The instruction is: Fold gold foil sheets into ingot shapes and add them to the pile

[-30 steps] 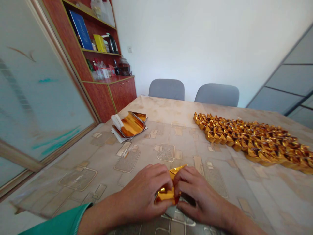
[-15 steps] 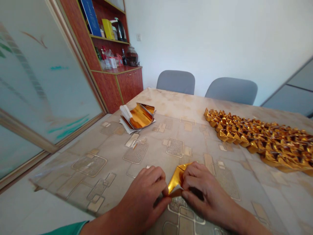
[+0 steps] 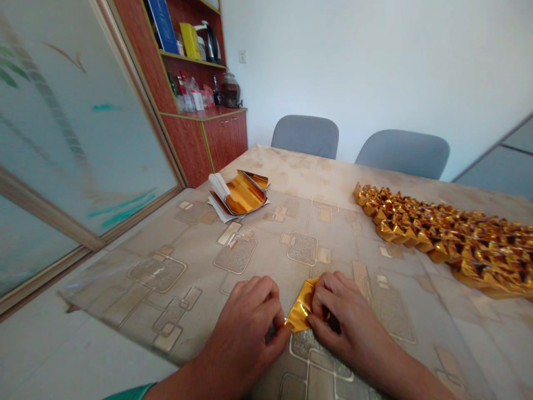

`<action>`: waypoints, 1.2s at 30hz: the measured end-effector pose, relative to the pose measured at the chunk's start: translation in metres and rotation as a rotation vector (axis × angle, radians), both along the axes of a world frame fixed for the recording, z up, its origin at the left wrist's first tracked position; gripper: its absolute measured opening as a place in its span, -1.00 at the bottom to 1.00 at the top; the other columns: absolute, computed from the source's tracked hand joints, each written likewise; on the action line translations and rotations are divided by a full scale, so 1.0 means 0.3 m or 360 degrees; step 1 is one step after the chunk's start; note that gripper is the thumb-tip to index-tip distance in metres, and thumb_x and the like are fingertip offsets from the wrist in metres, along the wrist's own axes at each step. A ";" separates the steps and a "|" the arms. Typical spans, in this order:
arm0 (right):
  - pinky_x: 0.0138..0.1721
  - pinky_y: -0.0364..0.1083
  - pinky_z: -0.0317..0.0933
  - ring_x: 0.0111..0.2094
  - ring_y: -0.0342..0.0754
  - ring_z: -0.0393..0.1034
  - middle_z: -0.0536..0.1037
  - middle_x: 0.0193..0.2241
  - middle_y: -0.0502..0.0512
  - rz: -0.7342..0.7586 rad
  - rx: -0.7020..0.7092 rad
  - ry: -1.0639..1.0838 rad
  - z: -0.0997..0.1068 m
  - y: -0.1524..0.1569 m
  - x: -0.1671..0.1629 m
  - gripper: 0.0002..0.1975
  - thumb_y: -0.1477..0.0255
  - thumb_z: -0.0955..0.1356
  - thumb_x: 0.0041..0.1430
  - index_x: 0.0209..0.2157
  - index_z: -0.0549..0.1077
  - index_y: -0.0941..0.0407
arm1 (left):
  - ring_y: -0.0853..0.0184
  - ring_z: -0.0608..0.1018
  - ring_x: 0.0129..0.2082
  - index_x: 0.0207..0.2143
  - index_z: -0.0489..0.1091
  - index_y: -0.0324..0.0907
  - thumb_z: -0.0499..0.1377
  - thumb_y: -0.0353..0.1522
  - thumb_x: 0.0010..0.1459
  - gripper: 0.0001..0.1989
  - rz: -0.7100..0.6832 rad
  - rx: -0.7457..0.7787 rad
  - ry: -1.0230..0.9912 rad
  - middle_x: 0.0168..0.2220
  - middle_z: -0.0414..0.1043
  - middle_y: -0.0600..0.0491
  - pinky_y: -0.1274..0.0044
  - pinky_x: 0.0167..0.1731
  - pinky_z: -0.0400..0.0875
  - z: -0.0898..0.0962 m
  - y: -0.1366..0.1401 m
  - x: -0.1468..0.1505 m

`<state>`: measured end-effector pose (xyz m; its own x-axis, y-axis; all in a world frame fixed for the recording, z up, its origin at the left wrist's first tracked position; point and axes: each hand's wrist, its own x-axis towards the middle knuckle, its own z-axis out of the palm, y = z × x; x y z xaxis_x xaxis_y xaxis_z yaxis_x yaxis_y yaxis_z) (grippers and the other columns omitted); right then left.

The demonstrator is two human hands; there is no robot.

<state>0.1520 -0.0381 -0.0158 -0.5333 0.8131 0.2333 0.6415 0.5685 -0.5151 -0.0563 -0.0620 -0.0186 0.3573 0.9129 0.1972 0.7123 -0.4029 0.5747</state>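
A piece of gold foil paper [image 3: 300, 311], partly folded, is held low over the near part of the table between both hands. My left hand [image 3: 252, 328] pinches its left corner between thumb and fingertips. On the other side my right hand [image 3: 343, 311] grips the foil with curled fingers, its thumb pressed on the near edge; part of the paper is hidden under that hand. Further back on the left lies a stack of gold foil sheets [image 3: 245, 191] with white undersides, curled upward. Rows of folded gold paper pieces [image 3: 441, 233] stand close together on the right.
A patterned cover lies over the table [image 3: 266, 255]. Two grey chairs [image 3: 306, 136] stand against its far side. At the back left is a red-brown cabinet [image 3: 225, 139] with bottles and a kettle, beside a frosted glass door [image 3: 62, 128].
The near flap of the foil, which showed its white underside, now lies folded over with gold facing up. Both hands stay on the paper. The camera view has shifted slightly.
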 end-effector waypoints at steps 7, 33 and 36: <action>-0.30 -0.05 0.08 -0.32 -0.02 0.23 0.37 -0.41 0.00 -0.0020 0.0005 -0.0023 -0.004 -0.001 0.002 -0.81 0.64 0.35 0.06 -0.43 0.29 0.09 | 0.25 0.39 -0.26 -0.35 0.36 -0.14 0.18 -0.53 0.07 -0.87 -0.0137 0.0082 0.0091 -0.28 0.40 0.07 0.41 -0.25 0.24 -0.002 0.007 0.006; -0.14 -0.03 0.15 -0.18 -0.04 0.29 0.49 -0.24 0.04 0.0486 0.0126 -0.0164 0.029 0.019 0.073 -0.81 0.43 0.27 0.38 -0.26 0.53 0.01 | 0.23 0.44 -0.23 0.11 0.31 -0.11 0.08 -0.38 0.31 -0.68 -0.0737 0.0641 0.0519 -0.21 0.46 0.04 0.13 0.17 0.09 -0.019 -0.012 -0.042; -0.09 -0.03 0.16 -0.14 -0.05 0.33 0.53 -0.21 0.05 0.0596 0.0122 -0.0091 0.030 0.024 0.088 -0.84 0.42 0.31 0.35 -0.20 0.55 0.01 | 0.24 0.45 -0.23 0.06 0.35 -0.11 -0.01 -0.39 0.36 -0.72 -0.0686 0.0653 0.0474 -0.23 0.48 0.04 0.17 0.16 0.12 -0.026 -0.020 -0.044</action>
